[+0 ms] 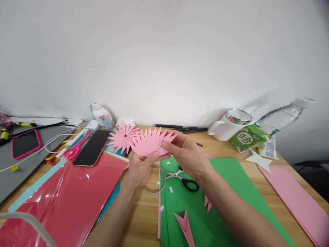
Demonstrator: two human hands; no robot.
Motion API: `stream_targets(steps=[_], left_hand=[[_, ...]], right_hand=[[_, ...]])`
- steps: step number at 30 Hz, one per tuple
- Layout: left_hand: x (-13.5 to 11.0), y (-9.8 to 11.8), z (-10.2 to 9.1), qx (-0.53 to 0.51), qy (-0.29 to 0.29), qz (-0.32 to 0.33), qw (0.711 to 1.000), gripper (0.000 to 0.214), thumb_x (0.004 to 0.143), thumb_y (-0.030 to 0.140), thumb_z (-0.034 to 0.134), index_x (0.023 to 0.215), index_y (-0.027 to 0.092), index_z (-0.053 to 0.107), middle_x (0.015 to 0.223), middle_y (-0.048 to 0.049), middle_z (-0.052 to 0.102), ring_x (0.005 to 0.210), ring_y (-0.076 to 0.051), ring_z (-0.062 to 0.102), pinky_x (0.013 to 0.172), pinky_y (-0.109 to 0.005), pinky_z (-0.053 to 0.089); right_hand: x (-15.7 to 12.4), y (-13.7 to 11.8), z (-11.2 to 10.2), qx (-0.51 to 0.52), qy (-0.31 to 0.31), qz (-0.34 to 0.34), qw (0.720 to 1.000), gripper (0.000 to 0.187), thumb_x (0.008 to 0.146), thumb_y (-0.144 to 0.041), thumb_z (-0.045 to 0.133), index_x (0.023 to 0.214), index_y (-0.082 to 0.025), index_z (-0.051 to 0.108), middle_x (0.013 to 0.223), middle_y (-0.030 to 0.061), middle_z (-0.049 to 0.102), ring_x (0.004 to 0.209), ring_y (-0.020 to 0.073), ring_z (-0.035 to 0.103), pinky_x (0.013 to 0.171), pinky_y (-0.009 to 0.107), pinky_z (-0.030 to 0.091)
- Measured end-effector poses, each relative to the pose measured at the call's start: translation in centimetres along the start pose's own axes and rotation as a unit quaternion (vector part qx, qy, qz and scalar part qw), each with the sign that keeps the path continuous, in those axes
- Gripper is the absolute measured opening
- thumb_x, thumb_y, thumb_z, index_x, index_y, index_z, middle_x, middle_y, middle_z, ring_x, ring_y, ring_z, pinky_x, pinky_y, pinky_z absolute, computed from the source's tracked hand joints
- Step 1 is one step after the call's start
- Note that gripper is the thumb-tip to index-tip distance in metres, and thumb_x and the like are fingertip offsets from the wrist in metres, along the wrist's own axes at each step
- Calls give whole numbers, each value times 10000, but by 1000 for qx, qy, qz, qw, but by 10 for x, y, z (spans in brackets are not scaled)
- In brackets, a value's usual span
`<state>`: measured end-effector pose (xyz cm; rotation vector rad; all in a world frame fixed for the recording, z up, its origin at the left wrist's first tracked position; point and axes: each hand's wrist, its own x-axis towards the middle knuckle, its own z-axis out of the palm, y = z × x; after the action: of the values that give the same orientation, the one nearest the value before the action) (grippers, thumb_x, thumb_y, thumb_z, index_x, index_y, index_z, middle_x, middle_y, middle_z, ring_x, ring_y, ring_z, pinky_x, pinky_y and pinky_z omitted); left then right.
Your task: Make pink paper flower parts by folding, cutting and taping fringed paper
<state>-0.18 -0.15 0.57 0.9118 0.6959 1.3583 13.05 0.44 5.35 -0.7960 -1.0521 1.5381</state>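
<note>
Between both hands I hold a fan of folded pink paper pieces (147, 143), its pointed tips spread upward. My left hand (142, 168) grips the fan's lower edge, thumb across the front. At the fan's right end, my right hand (183, 151) pinches the last pieces between thumb and fingers. A finished-looking round pink paper star (125, 136) lies behind the fan to the left. Black-handled scissors (189, 183) rest on green paper (231, 178) below my right hand. One loose folded pink piece (185, 226) lies on the green paper; another is partly hidden by my right forearm.
A red sheet pack (69, 192), a dark phone (92, 148) and pink scissors (77, 147) lie left. A white mug (226, 127), a green packet (248, 137) and a tilted clear bottle (281, 118) stand back right. Pink paper (295, 202) lies at the right edge.
</note>
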Motion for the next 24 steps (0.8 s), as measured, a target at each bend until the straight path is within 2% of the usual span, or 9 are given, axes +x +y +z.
stream_targets(steps=[8, 13, 19, 24], left_hand=[[0, -1, 0, -3, -1, 1, 1000, 421, 661, 289, 810, 1056, 179, 714, 1065, -111, 738, 1027, -309, 678, 856, -464, 582], [0, 0, 1, -2, 2, -4, 1000, 425, 658, 291, 811, 1055, 179, 710, 1044, -109, 743, 996, -303, 690, 859, -470, 580], [0, 1, 1, -2, -2, -4, 1000, 380, 660, 292, 809, 1007, 173, 712, 994, -104, 754, 999, -309, 690, 862, -479, 577], [-1, 1, 1, 6, -11, -9, 1000, 344, 678, 299, 795, 985, 165, 716, 1023, -114, 745, 967, -313, 697, 856, -497, 578]], right_hand=[[-1, -2, 0, 2, -4, -3, 1000, 232, 667, -356, 796, 816, -198, 713, 801, 6, 721, 740, 151, 639, 766, 319, 478], [0, -3, 0, -2, -9, -6, 1000, 219, 684, -348, 778, 827, -198, 708, 815, 9, 722, 743, 151, 640, 770, 323, 480], [-1, -4, 1, -28, -9, -9, 1000, 246, 694, -373, 759, 858, -199, 701, 832, 16, 726, 771, 170, 651, 774, 340, 496], [-2, -6, 0, -73, -2, -24, 997, 178, 732, -307, 704, 875, -203, 696, 852, 23, 723, 789, 178, 654, 778, 348, 502]])
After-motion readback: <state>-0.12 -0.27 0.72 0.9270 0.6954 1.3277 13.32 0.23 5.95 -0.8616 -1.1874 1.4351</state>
